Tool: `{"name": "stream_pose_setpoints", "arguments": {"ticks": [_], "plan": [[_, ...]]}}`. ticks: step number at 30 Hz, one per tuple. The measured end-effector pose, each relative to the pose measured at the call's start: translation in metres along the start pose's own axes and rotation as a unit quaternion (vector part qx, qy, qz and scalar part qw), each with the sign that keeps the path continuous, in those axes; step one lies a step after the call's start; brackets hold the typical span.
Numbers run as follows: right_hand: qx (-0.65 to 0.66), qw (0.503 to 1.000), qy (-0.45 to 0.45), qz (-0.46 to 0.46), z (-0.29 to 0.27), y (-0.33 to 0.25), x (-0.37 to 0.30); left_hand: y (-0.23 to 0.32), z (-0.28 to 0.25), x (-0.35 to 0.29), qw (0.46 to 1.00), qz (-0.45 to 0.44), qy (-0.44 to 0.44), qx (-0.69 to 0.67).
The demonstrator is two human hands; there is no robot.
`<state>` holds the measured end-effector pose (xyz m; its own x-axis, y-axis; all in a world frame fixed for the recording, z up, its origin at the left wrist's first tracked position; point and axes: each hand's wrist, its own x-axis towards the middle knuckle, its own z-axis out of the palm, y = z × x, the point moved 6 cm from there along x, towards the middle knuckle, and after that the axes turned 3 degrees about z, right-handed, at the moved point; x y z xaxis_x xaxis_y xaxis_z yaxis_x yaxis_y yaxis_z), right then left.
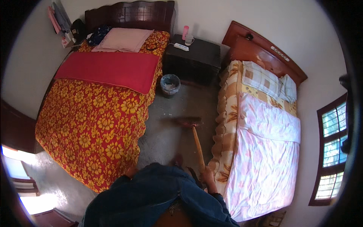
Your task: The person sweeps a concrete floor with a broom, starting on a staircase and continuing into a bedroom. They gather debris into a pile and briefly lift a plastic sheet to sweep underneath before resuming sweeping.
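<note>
My right hand [208, 178] is closed around the lower end of a wooden broom handle [198, 143]. The handle runs up and away from me to the brush head [188, 122], which rests, blurred, on the grey floor [170, 128] between two beds. Only a small part of my left hand [131, 172] shows past my blue sleeve. It lies against the hanging edge of the red and yellow flowered bedspread [94, 121], and its fingers are hidden.
The left bed carries a red blanket [109, 68] and a pink pillow [123, 39]. The right bed [264, 151] has pink and white covers. A bin [170, 85] stands before a dark nightstand [194, 56] holding a pink bottle and a cup. A window [332, 151] is at right.
</note>
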<state>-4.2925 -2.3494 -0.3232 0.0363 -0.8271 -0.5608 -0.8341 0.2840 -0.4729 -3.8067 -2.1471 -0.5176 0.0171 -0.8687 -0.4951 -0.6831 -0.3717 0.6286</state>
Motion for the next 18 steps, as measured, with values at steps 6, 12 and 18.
{"name": "stream_pose_setpoints", "arguments": {"ticks": [6, 12, 18], "plan": [[0.253, 0.966, -0.031, 0.037, -0.040, -0.047, 0.150, 0.020, -0.010, 0.055, 0.996, -0.083, 0.000, -0.013], [0.359, 0.928, -0.071, 0.074, -0.042, -0.136, 0.268, -0.003, -0.030, 0.109, 0.995, -0.088, -0.027, 0.027], [0.590, 0.796, -0.084, 0.106, -0.007, -0.217, 0.399, 0.010, -0.155, 0.215, 0.994, -0.082, -0.003, -0.068]]}}
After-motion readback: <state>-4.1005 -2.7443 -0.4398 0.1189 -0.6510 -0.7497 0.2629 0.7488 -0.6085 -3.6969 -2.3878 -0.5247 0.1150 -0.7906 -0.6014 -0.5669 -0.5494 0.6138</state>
